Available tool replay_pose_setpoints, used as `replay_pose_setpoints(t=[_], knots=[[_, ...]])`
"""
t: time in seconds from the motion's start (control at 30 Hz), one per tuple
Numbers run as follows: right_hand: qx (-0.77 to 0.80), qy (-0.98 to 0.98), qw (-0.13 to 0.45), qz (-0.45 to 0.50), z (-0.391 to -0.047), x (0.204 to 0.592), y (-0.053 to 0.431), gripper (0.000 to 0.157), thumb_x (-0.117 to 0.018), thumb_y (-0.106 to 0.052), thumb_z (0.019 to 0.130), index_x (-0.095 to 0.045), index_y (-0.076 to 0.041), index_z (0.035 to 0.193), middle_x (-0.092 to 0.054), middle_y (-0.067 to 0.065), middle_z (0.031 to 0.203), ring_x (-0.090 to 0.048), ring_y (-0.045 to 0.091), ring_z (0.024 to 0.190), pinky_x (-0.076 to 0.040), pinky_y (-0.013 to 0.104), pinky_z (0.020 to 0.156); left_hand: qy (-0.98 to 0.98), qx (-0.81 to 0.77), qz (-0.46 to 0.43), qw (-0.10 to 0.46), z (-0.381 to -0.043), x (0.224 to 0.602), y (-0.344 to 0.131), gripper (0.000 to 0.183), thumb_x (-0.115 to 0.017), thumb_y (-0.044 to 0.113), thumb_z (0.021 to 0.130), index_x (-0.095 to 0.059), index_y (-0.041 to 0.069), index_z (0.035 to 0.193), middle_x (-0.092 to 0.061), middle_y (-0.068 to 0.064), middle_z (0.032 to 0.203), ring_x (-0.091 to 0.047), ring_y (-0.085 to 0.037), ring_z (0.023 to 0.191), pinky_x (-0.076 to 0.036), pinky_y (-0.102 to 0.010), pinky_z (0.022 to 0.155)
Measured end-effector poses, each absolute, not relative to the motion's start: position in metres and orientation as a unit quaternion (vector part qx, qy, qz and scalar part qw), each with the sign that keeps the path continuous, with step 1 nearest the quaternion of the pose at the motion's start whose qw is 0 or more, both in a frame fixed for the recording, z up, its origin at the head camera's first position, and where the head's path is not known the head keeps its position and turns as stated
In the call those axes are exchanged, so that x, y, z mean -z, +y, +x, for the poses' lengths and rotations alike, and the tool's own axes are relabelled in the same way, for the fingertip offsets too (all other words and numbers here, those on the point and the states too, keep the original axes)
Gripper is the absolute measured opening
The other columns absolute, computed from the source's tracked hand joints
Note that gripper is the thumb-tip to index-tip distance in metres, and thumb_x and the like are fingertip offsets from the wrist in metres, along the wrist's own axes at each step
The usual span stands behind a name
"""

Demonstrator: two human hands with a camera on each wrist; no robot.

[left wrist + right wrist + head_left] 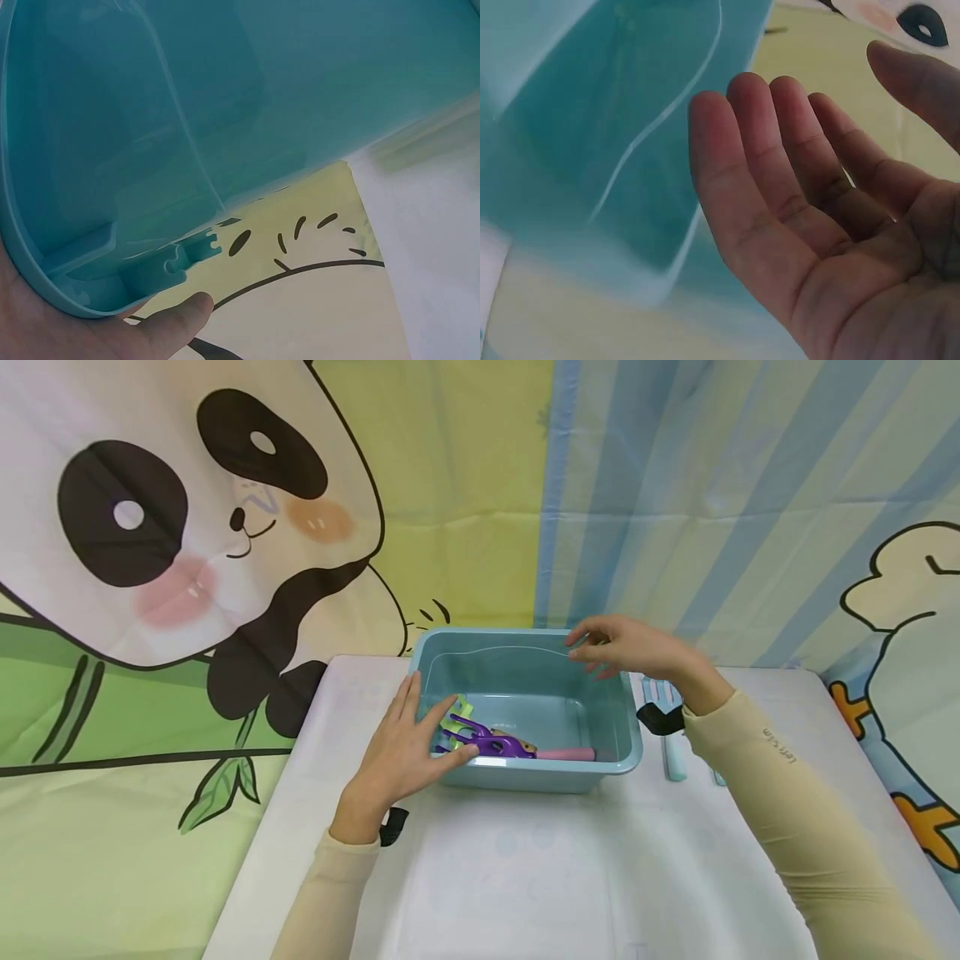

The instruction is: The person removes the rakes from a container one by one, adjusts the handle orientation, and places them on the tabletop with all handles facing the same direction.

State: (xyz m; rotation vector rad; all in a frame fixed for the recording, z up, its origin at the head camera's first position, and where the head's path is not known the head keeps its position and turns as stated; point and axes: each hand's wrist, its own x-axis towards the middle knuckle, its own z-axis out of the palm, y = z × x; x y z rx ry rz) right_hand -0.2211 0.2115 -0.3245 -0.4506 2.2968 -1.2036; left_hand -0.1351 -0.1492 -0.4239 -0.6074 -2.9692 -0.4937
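A blue-green plastic tub (517,777) stands on the white table. Spread and fairly straight, the fingers of my left hand (401,747) rest against the tub's left end, with the thumb by its front rim. The left wrist view shows that hand (90,337) touching the rim from outside. My right hand (630,647) hovers over the back right corner, fingers loosely bent. In the right wrist view this hand (840,217) has an empty palm. Inside the tub lie a purple plastic tool (495,743), a lime-green piece (459,714) and a pink handle (566,754); their lower parts are hidden.
Right of the tub lies a light blue fork-shaped tool (673,752), partly covered by the right wrist strap (660,720). Another blue tip (718,778) peeks out beside the right sleeve. A printed cloth with a panda (247,527) hangs directly behind the table (510,877).
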Motion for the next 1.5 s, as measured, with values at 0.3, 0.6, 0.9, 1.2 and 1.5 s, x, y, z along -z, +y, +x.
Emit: replay_pose_setpoints(t=[0.3, 0.6, 0.9, 1.2, 1.5], knots=[[0.391, 0.829, 0.322, -0.238, -0.240, 0.339, 0.156, 0.038, -0.064, -0.025, 0.100, -0.057, -0.007, 0.134, -0.066, 0.011, 0.119, -0.062, 0.027, 0.106, -0.053, 0.047, 0.090, -0.967, 0.161, -0.193, 0.032, -0.135, 0.424, -0.151, 0.094, -0.041, 0.087, 0.083, -0.043, 0.026, 0.154, 0.000, -0.020, 0.165, 0.004, -0.032, 0.152, -0.021, -0.056, 0.116], [0.356, 0.821, 0.381, -0.234, -0.259, 0.376, 0.121, 0.038, -0.065, -0.023, 0.099, -0.058, -0.007, 0.131, -0.064, 0.013, 0.120, -0.063, 0.026, 0.098, -0.053, 0.049, 0.087, -0.968, 0.157, -0.194, 0.035, -0.135, 0.424, -0.152, 0.093, -0.041, 0.087, 0.083, -0.044, 0.026, 0.153, 0.000, -0.021, 0.165, 0.003, -0.033, 0.152, -0.022, -0.056, 0.115], [0.313, 0.818, 0.437, -0.203, -0.258, 0.422, 0.110, 0.043, -0.068, -0.024, 0.096, -0.056, -0.006, 0.133, -0.063, 0.012, 0.121, -0.061, 0.033, 0.107, -0.054, 0.050, 0.087, -0.965, 0.167, -0.199, 0.040, -0.136, 0.426, -0.149, 0.092, -0.042, 0.087, 0.083, -0.044, 0.027, 0.153, 0.000, -0.020, 0.165, 0.004, -0.031, 0.152, -0.021, -0.056, 0.115], [0.219, 0.820, 0.500, -0.172, -0.251, 0.444, 0.111, 0.017, -0.068, -0.019, 0.093, -0.067, -0.011, 0.107, -0.066, 0.010, 0.106, -0.066, 0.029, 0.102, -0.056, 0.048, 0.081, -0.965, 0.164, -0.202, 0.047, -0.135, 0.426, -0.149, 0.092, -0.043, 0.086, 0.083, -0.044, 0.027, 0.153, -0.002, -0.021, 0.165, 0.002, -0.032, 0.152, -0.020, -0.056, 0.116], [0.198, 0.817, 0.513, -0.176, -0.251, 0.448, 0.107, 0.019, -0.074, -0.022, 0.090, -0.065, -0.010, 0.102, -0.067, 0.009, 0.101, -0.066, 0.027, 0.096, -0.056, 0.046, 0.082, -0.964, 0.168, -0.199, 0.046, -0.137, 0.426, -0.151, 0.093, -0.042, 0.087, 0.083, -0.044, 0.027, 0.153, -0.001, -0.020, 0.165, 0.003, -0.031, 0.152, -0.020, -0.056, 0.116]])
